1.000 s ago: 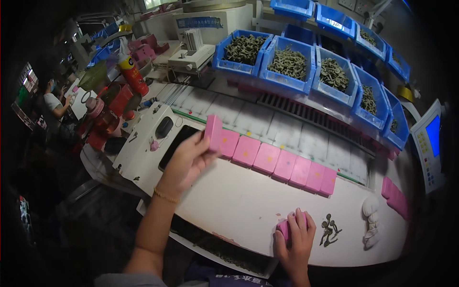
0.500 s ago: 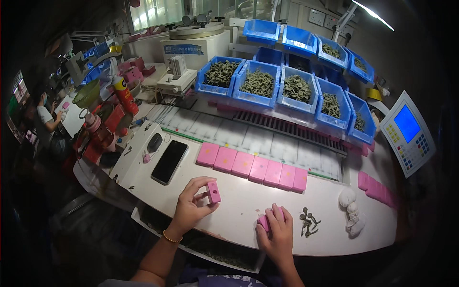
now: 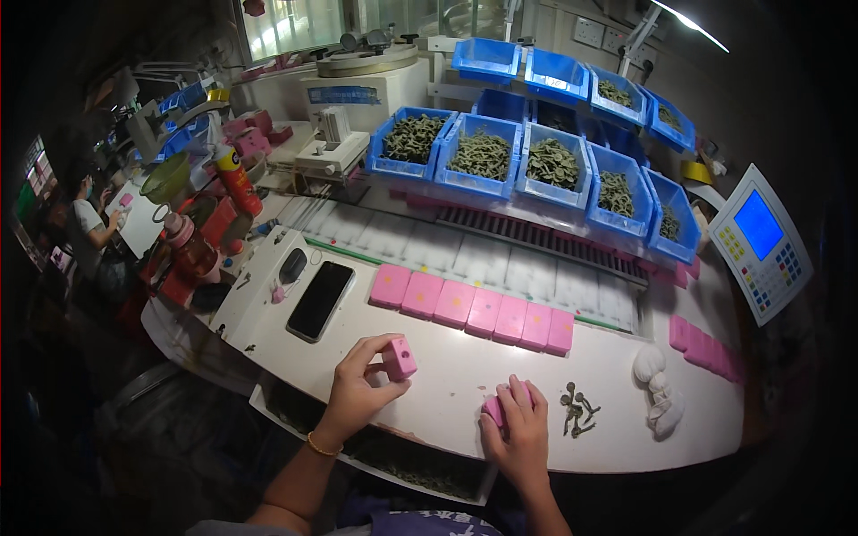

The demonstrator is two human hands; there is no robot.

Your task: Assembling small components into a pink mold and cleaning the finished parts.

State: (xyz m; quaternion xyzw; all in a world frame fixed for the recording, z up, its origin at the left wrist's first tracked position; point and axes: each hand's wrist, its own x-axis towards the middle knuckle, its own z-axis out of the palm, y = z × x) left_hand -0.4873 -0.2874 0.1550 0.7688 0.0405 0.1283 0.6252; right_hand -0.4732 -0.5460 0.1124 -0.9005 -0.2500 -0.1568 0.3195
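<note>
Far left, a co-worker in a pale top [image 3: 92, 219] sits by another bench, and nearer stands a red-and-yellow spray can [image 3: 237, 186]. Moving across, a black rectangular phone [image 3: 319, 301] lies flat on the white, curved-edged worktable [image 3: 438, 411]. Now the left hand [image 3: 357, 384], with a gold-coloured bracelet [image 3: 323, 445] at its wrist: thumb and bent fingers pinch a small pink rectangular block with a dark round hole [image 3: 402, 359], hole side in plain view, right above the table's near part. Beyond it runs a slanting row of seven flat pink blocks [image 3: 454, 304], set side by side; further back, blue plastic bins [image 3: 476, 185] carry heaps of small grey-green stemmed pieces [image 3: 483, 154]. Over to the right hand [image 3: 520, 429], down near the table's front edge, fingers curled over a second small pink block [image 3: 494, 410], mostly covered, so its underside can't be made out. Just beside that hand, a few loose grey-green pieces [image 3: 576, 411] lie scattered; then comes a knotted white cloth bundle [image 3: 657, 393], another pink block row [image 3: 704, 348], and finally a tilted white control panel with a blue screen [image 3: 760, 234].
</note>
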